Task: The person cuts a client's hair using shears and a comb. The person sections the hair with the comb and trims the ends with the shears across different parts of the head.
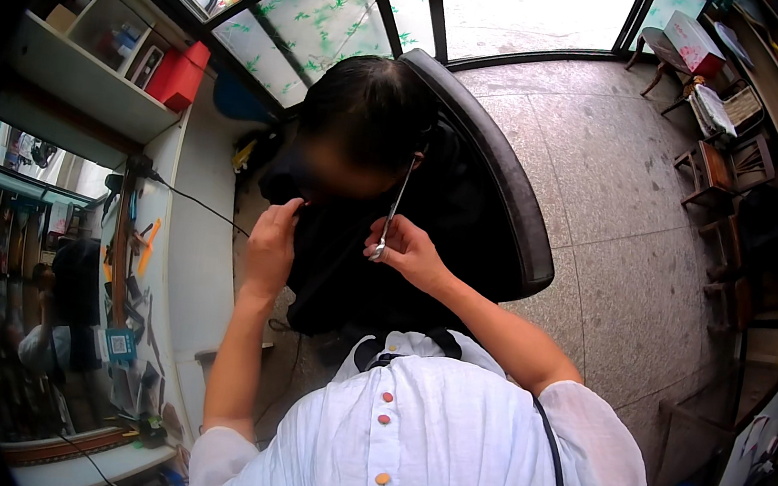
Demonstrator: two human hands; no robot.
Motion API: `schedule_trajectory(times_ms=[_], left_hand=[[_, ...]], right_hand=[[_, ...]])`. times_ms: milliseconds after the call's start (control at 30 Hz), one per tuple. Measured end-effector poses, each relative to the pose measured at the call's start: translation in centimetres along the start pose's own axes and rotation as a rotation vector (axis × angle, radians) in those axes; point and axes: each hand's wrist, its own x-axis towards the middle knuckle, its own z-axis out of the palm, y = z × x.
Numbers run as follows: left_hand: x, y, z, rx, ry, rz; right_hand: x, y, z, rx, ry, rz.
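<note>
Tiled floor (617, 259) spreads on the worker's right, from the chair out to a line of wooden stools (704, 173). That's the roomier side for the right elbow. Front edge: framed glass panels (317, 28) with green leaf prints, behind the seated client. Left side is tighter: white cabinet panel (197, 288) runs close along the left forearm, mirror (1, 237) beyond it.

Dark padded chair (502, 174): curved rim wraps behind the client and round the worker's right side, its lower end near the right forearm. Client (367, 97) sits in it, dark hair, head tipped down, black cape (332, 280) over the body. Worker's white shirt (425, 430) is close up against the cape's near side.

Both arms reach forward, elbows bent and spread, hands well apart in front of the client. Right hand (410, 251) grips the scissors, fingers bent around the handles, wrist angled inward. Left hand (271, 239) is up near the client's lower face, fingers curled, thumb side inward; can't tell whether it pinches anything. A thin black cable (205, 211) stretches from the mirror side toward that hand.

Scissors (398, 201): silver, pointing up and away, tips beside the client's ear. Can't tell if they touch hair.
</note>
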Motion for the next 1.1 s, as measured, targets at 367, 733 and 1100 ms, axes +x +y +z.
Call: schedule_trajectory(times_ms=[367,733,1100], left_hand=[[-0.8,0.1,-0.8,-0.013,-0.183,-0.010],[1.5,1.1,0.0,-0.139,-0.015,-0.071],[-0.9,0.5,0.6,-0.053,-0.210,0.017]], right_hand=[[1.4,-2.2,-0.8,-0.095,0.021,0.023],[0.5,-3.2,-1.0,0.097,0.018,0.085],[0.9,-4.4,0.8,-0.503,-0.020,0.007]])
